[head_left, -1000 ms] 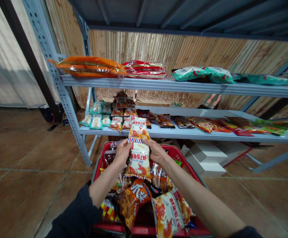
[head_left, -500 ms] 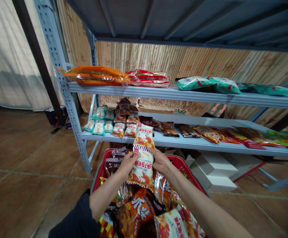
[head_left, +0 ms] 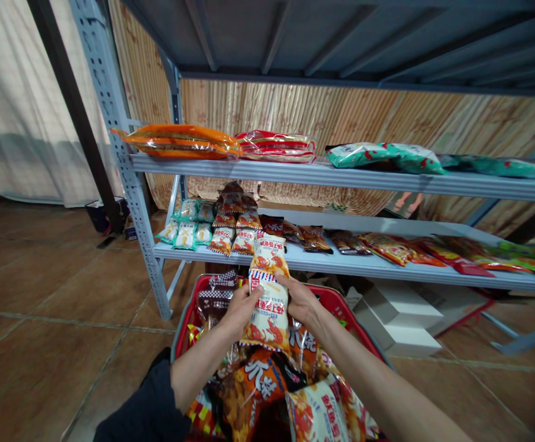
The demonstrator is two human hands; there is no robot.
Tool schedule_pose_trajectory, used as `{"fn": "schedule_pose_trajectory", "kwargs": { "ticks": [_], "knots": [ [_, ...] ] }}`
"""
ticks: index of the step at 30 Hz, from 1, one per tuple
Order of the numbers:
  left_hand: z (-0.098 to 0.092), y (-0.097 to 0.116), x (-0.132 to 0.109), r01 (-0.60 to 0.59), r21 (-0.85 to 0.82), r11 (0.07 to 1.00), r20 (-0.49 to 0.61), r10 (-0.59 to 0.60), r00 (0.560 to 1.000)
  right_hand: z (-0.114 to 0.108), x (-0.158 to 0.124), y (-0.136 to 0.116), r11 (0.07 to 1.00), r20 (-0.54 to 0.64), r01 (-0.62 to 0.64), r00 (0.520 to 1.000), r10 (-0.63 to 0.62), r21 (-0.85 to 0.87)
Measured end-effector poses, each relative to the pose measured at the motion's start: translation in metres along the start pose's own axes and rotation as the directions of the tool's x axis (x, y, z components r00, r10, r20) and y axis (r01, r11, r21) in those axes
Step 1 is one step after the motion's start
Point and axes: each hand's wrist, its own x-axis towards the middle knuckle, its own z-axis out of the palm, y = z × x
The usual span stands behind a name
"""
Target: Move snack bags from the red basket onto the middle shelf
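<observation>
Over a red basket (head_left: 341, 302), my left hand (head_left: 244, 310) and my right hand (head_left: 301, 302) grip a white and orange snack packet (head_left: 269, 316) from its two sides. A second packet (head_left: 269, 250) of the same design extends beyond it toward the shelf; the two meet at a striped edge, and I cannot tell whether they are joined. Both thumbs lie near that edge. Below my hands, the basket holds several snack bags, among them an orange and black bag (head_left: 260, 383), a white bag (head_left: 320, 408) and a brown bag (head_left: 215, 298).
Ahead stands a blue-grey metal rack with a lower shelf (head_left: 341, 261) bearing small green-white packets (head_left: 185, 235), stacked orange-white packets (head_left: 222, 240) and other bags. Larger bags, one orange (head_left: 179, 141), lie on the shelf above. White boxes (head_left: 398, 319) sit beneath, at right.
The view has shifted very slightly. Both hands keep the same hold on the packet over the basket.
</observation>
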Motion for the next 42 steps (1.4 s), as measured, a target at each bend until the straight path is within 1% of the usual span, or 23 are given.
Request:
{"fn": "schedule_pose_trajectory", "kwargs": {
  "ticks": [3,7,10,12,16,21,24,32,39,42],
  "knots": [
    [0.003,0.004,-0.007,-0.014,0.006,1.000,-0.003,0.014,1.000,0.001,-0.004,0.000,1.000,0.003,-0.016,1.000,0.016,-0.018],
    [0.003,0.002,-0.014,-0.035,-0.034,0.999,0.075,0.037,0.996,0.003,-0.010,-0.001,1.000,-0.020,-0.020,1.000,0.019,-0.017],
    [0.000,-0.001,-0.017,-0.046,-0.006,0.999,0.117,0.046,0.992,0.002,-0.012,-0.002,1.000,-0.035,-0.008,0.999,0.007,-0.018],
    [-0.001,-0.004,-0.019,-0.039,0.008,0.999,0.134,0.038,0.990,-0.001,-0.013,-0.003,1.000,-0.046,-0.002,0.999,0.002,-0.020],
    [-0.001,-0.008,-0.019,-0.015,0.013,1.000,0.155,0.013,0.988,-0.004,-0.013,-0.005,1.000,-0.021,-0.004,1.000,0.004,-0.019],
    [0.000,-0.013,-0.012,-0.037,0.016,0.999,0.144,0.035,0.989,-0.002,-0.014,-0.009,0.999,-0.048,-0.025,0.999,0.024,-0.026],
    [0.000,-0.012,-0.007,-0.071,0.025,0.997,0.137,0.067,0.988,-0.002,-0.010,-0.010,1.000,-0.033,-0.023,0.999,0.023,-0.014],
    [0.002,0.002,-0.001,-0.081,0.059,0.995,0.119,0.073,0.990,-0.008,0.006,-0.013,1.000,0.006,-0.005,1.000,0.005,-0.014],
    [0.001,0.010,0.015,-0.121,0.129,0.984,0.117,0.106,0.988,0.002,0.014,-0.023,1.000,0.013,0.021,1.000,-0.021,-0.010],
    [-0.001,0.016,0.023,-0.114,0.123,0.986,0.134,0.097,0.986,0.002,0.023,-0.028,0.999,0.023,0.028,0.999,-0.027,-0.024]
  ]
}}
